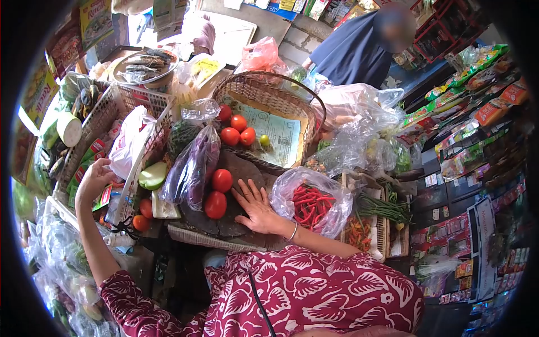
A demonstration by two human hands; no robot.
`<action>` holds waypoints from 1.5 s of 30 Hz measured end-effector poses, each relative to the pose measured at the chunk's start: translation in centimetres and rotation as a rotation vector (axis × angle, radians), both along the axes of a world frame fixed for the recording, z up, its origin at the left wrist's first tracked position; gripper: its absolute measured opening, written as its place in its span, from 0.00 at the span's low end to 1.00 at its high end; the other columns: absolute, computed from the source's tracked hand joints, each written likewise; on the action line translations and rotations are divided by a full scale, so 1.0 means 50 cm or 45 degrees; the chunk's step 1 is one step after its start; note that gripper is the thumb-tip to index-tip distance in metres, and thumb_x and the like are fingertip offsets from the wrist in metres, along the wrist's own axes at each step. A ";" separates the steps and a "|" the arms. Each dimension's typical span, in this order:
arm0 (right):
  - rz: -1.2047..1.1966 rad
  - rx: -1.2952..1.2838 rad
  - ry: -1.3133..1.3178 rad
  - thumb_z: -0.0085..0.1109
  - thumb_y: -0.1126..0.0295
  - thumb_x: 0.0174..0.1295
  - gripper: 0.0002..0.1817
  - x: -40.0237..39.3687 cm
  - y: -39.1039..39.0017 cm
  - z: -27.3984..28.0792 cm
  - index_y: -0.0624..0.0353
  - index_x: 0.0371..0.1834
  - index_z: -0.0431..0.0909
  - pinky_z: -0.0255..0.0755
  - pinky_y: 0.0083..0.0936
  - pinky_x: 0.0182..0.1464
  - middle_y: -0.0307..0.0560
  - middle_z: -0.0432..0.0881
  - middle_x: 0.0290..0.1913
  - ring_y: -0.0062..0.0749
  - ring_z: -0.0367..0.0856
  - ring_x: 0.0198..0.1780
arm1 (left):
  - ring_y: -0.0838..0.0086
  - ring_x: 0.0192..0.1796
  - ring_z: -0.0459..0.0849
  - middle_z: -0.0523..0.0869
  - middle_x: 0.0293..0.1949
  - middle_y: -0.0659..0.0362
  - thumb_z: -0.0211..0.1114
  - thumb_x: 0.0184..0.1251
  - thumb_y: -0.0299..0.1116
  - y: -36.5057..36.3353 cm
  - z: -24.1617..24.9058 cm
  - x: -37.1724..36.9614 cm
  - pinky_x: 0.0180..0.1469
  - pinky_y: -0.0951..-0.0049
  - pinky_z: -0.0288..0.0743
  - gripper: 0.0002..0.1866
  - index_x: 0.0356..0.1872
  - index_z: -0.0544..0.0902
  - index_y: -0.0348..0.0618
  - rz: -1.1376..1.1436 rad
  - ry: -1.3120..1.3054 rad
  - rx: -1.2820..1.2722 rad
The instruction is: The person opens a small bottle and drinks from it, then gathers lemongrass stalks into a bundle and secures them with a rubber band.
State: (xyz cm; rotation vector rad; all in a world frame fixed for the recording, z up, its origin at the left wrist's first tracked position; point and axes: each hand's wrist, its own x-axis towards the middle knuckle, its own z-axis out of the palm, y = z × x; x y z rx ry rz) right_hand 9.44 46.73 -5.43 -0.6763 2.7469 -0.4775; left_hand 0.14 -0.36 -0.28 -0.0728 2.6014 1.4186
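My left hand (96, 177) reaches over the white plastic crate (135, 174), its bent fingers at the lower corner of a whitish plastic bag (130, 145) and seemingly closed on it. My right hand (254, 206) lies flat, fingers spread, on a dark round wooden board (224, 223). Just left of it, two red tomatoes (215, 205) rest on the board. Beside them is a clear bag of purple eggplants (193, 168). To the right of my right hand, an open plastic bag holds red chilies (312, 208).
A wicker basket (269, 80) with tomatoes and a lime stands behind the board. A plate of dried fish (147, 66) is at the back left. Greens (377, 205) and packaged goods (471, 129) are on the right. Another person (359, 45) stands across the stall.
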 end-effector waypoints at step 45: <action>-0.017 -0.004 0.007 0.52 0.50 0.60 0.42 0.001 0.000 0.001 0.50 0.73 0.45 0.28 0.54 0.70 0.53 0.34 0.75 0.53 0.27 0.75 | 0.74 0.36 0.82 0.82 0.34 0.54 0.63 0.54 0.25 0.002 0.007 -0.004 0.42 0.75 0.75 0.22 0.53 0.72 0.33 -0.042 0.020 -0.040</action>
